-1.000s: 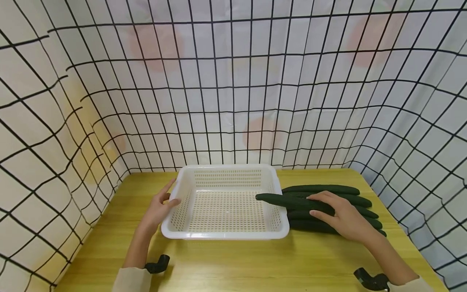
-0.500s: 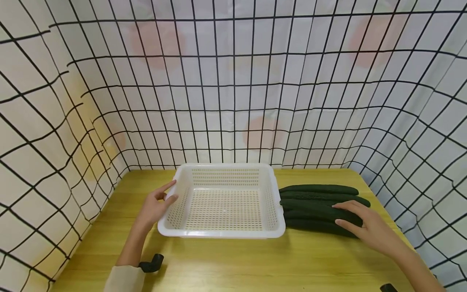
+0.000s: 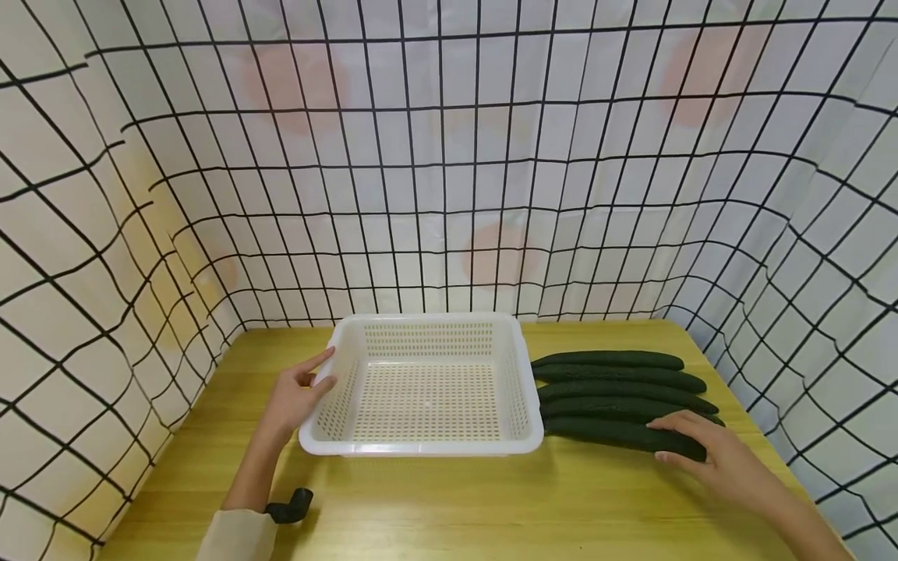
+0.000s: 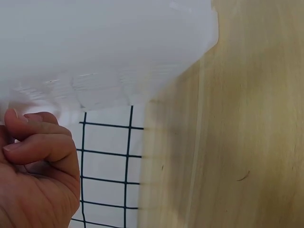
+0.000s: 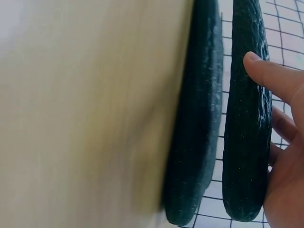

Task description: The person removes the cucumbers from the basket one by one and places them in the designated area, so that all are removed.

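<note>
A white perforated plastic basket (image 3: 421,449) stands on the wooden table, nothing inside it. My left hand (image 3: 293,401) grips its left rim, thumb and index finger at the edge; in the left wrist view the other fingers (image 4: 45,147) curl beside the basket wall. To the basket's right, several dark green cucumbers (image 3: 610,374) lie side by side. My right hand (image 3: 715,460) holds the right end of the nearest cucumber (image 3: 603,433). In the right wrist view the thumb lies across this cucumber (image 5: 247,142), with the other fingers behind it and a gap to its neighbours.
Yellow wooden table (image 3: 421,506) spreads in front of the basket and cucumbers. White walls with black grid netting (image 3: 421,195) close in the back and both sides. A black device (image 3: 290,506) sits on my left wrist.
My right hand has moved right and toward me, drawing a cucumber's tip back from over the basket rim. The cucumbers now show spread in a row. My left hand and the basket have shifted slightly left.
</note>
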`<state>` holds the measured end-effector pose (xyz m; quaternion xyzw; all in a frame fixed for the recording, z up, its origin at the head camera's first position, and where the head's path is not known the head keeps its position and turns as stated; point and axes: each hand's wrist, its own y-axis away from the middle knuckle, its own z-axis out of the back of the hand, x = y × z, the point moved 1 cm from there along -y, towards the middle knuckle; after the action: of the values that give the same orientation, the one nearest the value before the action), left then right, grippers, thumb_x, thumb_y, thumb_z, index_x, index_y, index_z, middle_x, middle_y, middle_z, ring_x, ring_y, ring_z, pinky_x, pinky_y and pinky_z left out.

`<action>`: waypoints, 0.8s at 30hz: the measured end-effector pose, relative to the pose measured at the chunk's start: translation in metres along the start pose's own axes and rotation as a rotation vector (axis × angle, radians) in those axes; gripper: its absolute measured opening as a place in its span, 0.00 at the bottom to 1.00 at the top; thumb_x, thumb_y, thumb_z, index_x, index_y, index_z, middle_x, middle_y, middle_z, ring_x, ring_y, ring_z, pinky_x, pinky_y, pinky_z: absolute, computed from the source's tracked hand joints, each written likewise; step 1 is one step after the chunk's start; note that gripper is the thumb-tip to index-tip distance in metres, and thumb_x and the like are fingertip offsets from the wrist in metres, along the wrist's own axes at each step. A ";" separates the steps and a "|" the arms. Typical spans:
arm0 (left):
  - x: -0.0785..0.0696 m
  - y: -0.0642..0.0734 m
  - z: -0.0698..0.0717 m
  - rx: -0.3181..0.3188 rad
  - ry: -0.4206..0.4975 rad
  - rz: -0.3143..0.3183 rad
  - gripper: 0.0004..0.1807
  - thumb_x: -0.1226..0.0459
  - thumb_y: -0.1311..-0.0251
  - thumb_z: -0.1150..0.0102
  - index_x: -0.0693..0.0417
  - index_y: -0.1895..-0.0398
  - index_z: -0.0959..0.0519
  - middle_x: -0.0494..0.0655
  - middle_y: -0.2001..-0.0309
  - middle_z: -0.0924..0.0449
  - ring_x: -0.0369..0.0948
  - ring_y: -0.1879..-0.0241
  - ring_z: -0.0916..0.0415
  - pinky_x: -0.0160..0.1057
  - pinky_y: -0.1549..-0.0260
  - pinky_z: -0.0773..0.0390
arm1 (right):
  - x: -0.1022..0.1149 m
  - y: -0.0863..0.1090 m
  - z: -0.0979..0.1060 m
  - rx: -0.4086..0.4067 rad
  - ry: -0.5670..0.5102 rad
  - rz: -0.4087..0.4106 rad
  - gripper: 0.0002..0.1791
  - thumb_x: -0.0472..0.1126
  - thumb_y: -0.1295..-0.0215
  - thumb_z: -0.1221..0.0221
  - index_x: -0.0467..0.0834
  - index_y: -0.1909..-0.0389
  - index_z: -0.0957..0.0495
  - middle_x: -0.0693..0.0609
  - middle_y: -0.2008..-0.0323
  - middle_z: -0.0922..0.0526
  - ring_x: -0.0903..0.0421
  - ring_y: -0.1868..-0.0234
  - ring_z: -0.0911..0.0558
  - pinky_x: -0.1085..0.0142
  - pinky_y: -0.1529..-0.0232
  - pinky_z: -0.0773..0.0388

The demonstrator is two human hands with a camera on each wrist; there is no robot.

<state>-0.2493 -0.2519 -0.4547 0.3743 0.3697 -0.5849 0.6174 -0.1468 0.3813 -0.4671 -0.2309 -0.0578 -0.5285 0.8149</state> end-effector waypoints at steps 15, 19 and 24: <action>-0.002 0.004 -0.001 0.012 0.038 0.004 0.32 0.60 0.30 0.38 0.41 0.24 0.31 0.62 0.59 0.17 0.43 0.69 0.17 0.40 0.70 0.14 | -0.009 0.008 -0.022 0.012 0.011 -0.025 0.21 0.50 0.40 0.28 0.62 0.46 0.17 0.63 0.48 0.19 0.68 0.48 0.24 0.59 0.55 0.17; -0.001 0.004 -0.002 0.015 0.067 0.007 0.32 0.60 0.30 0.38 0.40 0.24 0.31 0.62 0.58 0.16 0.43 0.68 0.16 0.41 0.69 0.14 | -0.012 0.007 -0.025 0.000 0.023 -0.020 0.21 0.50 0.42 0.26 0.64 0.47 0.17 0.61 0.47 0.19 0.66 0.47 0.24 0.57 0.54 0.17; 0.002 0.002 -0.001 0.020 0.100 0.003 0.32 0.61 0.30 0.38 0.40 0.23 0.32 0.63 0.58 0.16 0.43 0.67 0.15 0.42 0.69 0.13 | -0.015 0.005 -0.029 -0.016 0.053 -0.012 0.23 0.50 0.45 0.25 0.65 0.48 0.17 0.60 0.48 0.19 0.61 0.48 0.24 0.54 0.54 0.18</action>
<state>-0.2469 -0.2517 -0.4574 0.4099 0.3933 -0.5682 0.5954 -0.1530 0.3826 -0.4993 -0.2231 -0.0330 -0.5397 0.8111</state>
